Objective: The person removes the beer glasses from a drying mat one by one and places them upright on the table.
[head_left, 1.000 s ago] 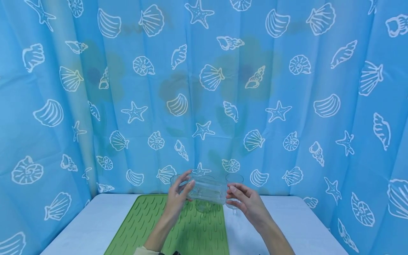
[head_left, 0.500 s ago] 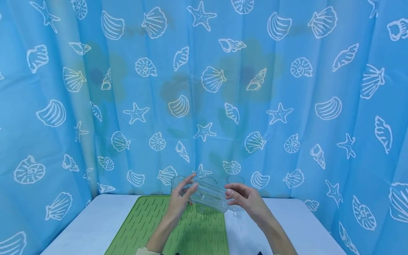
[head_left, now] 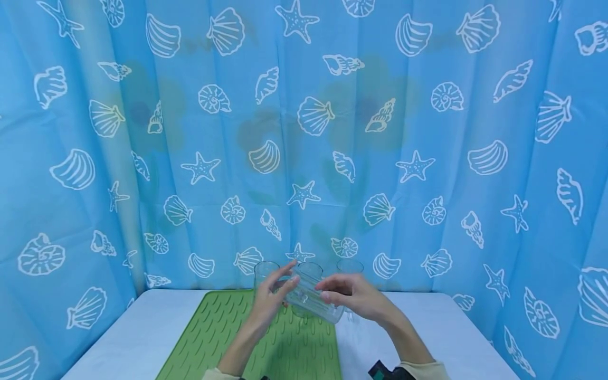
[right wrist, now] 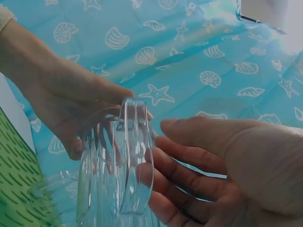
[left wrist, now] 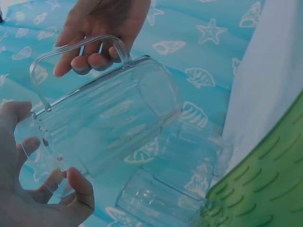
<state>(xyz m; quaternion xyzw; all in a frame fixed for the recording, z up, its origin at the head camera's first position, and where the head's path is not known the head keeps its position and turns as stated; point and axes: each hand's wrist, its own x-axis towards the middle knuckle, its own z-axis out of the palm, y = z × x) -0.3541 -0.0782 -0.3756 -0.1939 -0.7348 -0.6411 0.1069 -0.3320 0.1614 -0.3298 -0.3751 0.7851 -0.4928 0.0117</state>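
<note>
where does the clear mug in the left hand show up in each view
Head: mug low, just right of centre, tilted.
Left wrist: mug left of centre, handle uppermost.
Right wrist: mug low, left of centre, cut by bottom edge.
Shared landmark: green mat; bottom, lower right, lower left in that order.

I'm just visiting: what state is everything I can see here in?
Clear mug: tilted, held in the air, looks empty.
Left hand: grips one end of the mug.
Right hand: at the handle, fingers loosely curved.
Left glass: upright, partly hidden.
Middle glass: upright, partly hidden.
Right glass: upright, partly hidden.
Green mat: flat on the table.
Curtain: hanging.
</note>
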